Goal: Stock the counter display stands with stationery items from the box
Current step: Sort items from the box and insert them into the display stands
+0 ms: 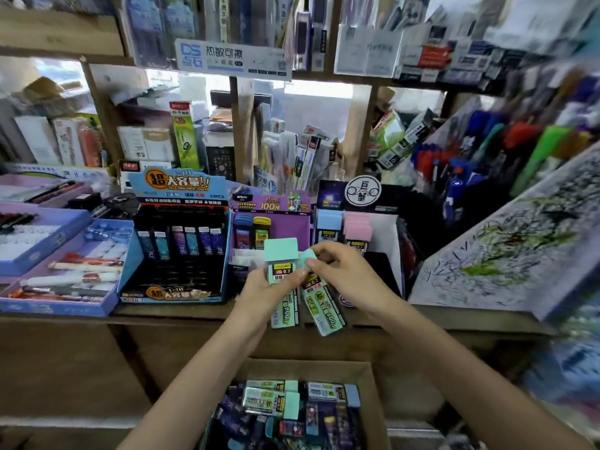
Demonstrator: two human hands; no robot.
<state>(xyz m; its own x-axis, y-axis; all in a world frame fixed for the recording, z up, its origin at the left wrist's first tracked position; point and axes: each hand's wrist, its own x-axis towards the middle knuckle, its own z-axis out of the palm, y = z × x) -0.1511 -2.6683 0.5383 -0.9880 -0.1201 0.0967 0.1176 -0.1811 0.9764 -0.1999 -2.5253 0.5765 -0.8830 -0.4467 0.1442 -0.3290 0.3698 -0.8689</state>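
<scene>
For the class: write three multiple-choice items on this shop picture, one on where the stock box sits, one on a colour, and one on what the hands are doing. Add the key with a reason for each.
1. Where is the cardboard box?
A on a stool
B below the front edge of the counter, nearest the camera
C hung on a wall

2. What colour are the caps of the cases in the hands?
A red
B yellow
C mint green

3. What are the left hand and right hand doing?
A both hold cases
B both are empty
C only the left holds one

Key: 1 B, the box lies low in the picture, under the counter front. 2 C, the caps show mint green. 3 A, the fingers of each hand close on a case.
</scene>
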